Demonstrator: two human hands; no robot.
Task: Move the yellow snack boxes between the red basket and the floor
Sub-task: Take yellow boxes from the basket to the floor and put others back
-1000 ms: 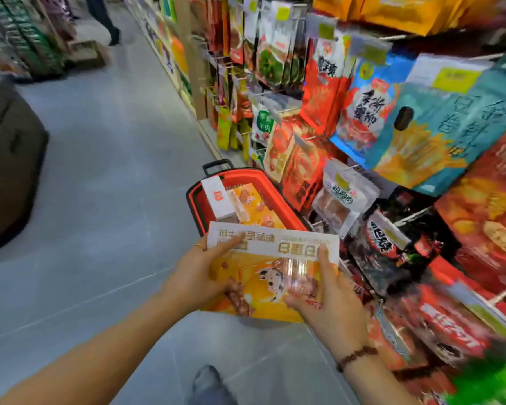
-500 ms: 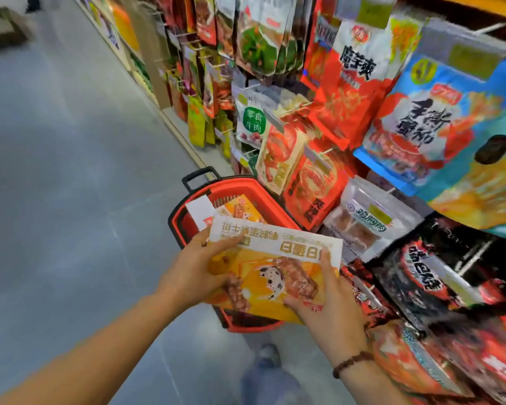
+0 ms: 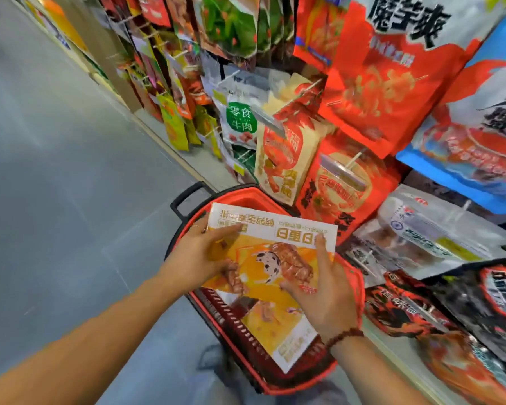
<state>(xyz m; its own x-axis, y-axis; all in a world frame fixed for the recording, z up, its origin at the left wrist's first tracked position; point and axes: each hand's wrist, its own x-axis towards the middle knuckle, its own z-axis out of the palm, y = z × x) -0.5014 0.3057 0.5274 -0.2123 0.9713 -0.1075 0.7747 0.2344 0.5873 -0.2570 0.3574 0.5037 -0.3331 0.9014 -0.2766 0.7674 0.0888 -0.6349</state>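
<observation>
Both hands share one grip on a flat yellow-and-white cardboard snack box (image 3: 270, 252). The left hand (image 3: 199, 258) clasps its left short edge, thumb laid over the printed face. The right hand (image 3: 327, 293) pinches the right edge, thumb on the face and a finger running up the side. The box hangs level, directly above the opening of the red plastic basket (image 3: 298, 381), with its long axis running from hand to hand. The basket seems to run lengthwise away from the person, so the box sits crosswise over it. A second yellow box (image 3: 278, 325) lies tilted inside, lengthwise along the basket. The bare grey floor (image 3: 70, 200) lies to the left, on the left hand's side, while hanging snack bags (image 3: 362, 83) crowd the right. Lowering the box in probably calls for a turn to match.
</observation>
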